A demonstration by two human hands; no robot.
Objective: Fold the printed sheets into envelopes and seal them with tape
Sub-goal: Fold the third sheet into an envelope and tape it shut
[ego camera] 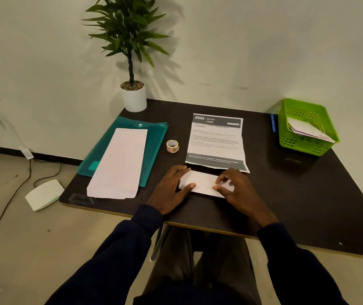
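Note:
A small folded white sheet (202,182) lies near the table's front edge. My left hand (171,190) presses on its left end with the thumb on top. My right hand (237,190) pinches its right end between thumb and fingers. Just behind it a printed sheet (216,142) with creases lies face up. A roll of clear tape (172,146) stands to the left of that sheet. Further left, a stack of folded white sheets (120,164) rests on a teal plastic folder (154,137).
A green plastic basket (303,137) holding folded papers sits at the dark table's (286,194) back right, with a blue pen (272,123) beside it. A potted plant (133,93) stands at the back left. On the floor at left lie a white device (44,194) and cables.

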